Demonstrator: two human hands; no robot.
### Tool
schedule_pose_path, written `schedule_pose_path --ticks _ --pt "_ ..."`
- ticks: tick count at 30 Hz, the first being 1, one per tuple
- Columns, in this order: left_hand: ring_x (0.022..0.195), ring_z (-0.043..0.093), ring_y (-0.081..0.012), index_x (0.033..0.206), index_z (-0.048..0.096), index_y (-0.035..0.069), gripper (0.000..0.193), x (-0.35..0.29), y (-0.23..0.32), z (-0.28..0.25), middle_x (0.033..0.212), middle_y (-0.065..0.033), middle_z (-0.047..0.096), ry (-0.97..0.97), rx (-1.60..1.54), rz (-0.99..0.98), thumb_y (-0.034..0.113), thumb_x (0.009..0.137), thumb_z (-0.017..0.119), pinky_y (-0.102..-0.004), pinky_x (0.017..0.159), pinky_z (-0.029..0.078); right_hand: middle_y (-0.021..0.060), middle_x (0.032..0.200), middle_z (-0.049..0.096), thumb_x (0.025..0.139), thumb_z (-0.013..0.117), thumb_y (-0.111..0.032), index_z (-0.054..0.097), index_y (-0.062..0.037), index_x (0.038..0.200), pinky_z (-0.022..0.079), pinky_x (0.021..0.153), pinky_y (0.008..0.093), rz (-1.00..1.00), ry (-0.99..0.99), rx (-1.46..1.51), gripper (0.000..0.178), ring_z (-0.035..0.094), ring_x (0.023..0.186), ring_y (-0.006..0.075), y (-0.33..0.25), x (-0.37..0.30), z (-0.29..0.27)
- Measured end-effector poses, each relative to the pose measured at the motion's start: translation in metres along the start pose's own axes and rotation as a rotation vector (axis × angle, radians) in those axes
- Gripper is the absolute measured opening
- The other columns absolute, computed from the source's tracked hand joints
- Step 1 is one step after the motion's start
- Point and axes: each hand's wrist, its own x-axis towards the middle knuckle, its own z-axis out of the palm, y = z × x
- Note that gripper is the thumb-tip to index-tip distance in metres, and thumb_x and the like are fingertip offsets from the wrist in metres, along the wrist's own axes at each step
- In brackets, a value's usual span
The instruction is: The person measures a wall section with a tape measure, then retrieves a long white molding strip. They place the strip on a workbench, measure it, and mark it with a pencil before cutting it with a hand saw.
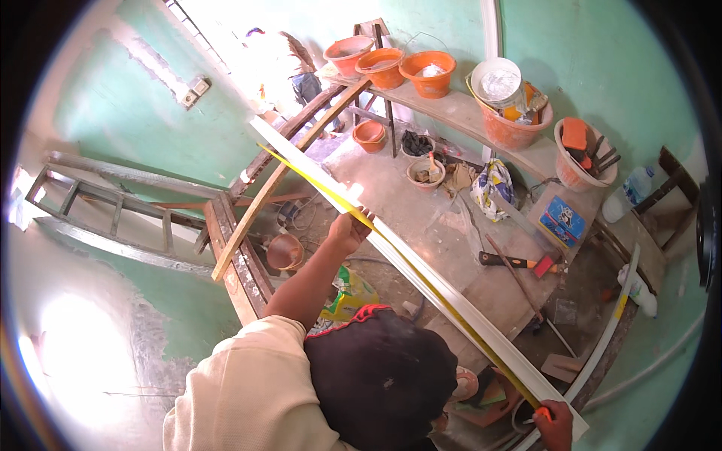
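A co-worker's head in a dark covering with red trim (380,368) is nearest, beside a cream-shirted shoulder (252,376). Beyond it runs a white strip (444,282), one long, narrow, straight length with ridges along it, held slantwise over the cluttered floor (383,184); its far end points toward the left end of a plank bench (466,113) and its near end is at the lower right. One yellow tape (417,274) lies along the strip. The co-worker's hand (350,231) grasps strip and tape together partway along; another hand (555,427), by the near end, is closed around an orange piece at the tape's end, and I cannot tell whether it is the wearer's right. Five orange tubs line the bench: near its left end, one with grey residue (348,54), one with orange insides (381,68) and one holding something white (429,75); farther right, one carrying a white bucket (497,83) and mixed oddments (530,109); at the right end, one with an orange block (574,134) and several dark handles (602,154). Below the bench's left half are a sixth orange tub (368,135) and two smaller bowls, one with black plastic (416,143), one with a grey lump and a handled tool (432,167).
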Motion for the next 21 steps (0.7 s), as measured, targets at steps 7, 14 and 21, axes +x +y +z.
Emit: schedule_pose_path --ticks 7,14,21 --pt "0.082 0.066 -0.0254 0.112 0.050 0.003 0.023 0.043 0.010 -0.076 0.098 -0.0102 0.064 0.258 -0.327 0.035 0.018 0.105 0.034 -0.0457 0.076 0.059 0.0107 0.105 0.069 0.093 0.065 -0.034 0.067 -0.0055 0.126 0.053 0.070 0.0358 0.112 -0.166 -0.081 0.044 0.065 0.084 0.0206 -0.038 -0.015 -0.034" --pt "0.067 0.060 -0.0219 0.096 0.056 0.003 0.019 0.052 0.004 -0.093 0.080 -0.0089 0.058 0.273 -0.322 0.132 0.020 0.103 0.051 -0.0374 0.067 0.059 0.0020 0.082 0.062 0.093 0.062 -0.032 0.070 -0.0062 0.118 0.048 0.060 0.0317 0.408 -0.201 -0.027 0.037 0.056 0.068 0.0134 -0.030 -0.061 -0.093" --pt "0.066 0.061 -0.0231 0.100 0.059 0.003 0.014 0.043 0.029 -0.085 0.083 -0.0095 0.060 0.496 -0.017 0.129 0.017 0.099 0.057 -0.0375 0.063 0.058 -0.0003 0.077 0.058 0.092 0.062 -0.028 0.070 -0.0063 0.114 0.044 0.058 0.0286 0.533 -0.250 0.042 0.032 0.051 0.064 0.0104 -0.001 -0.091 -0.106"
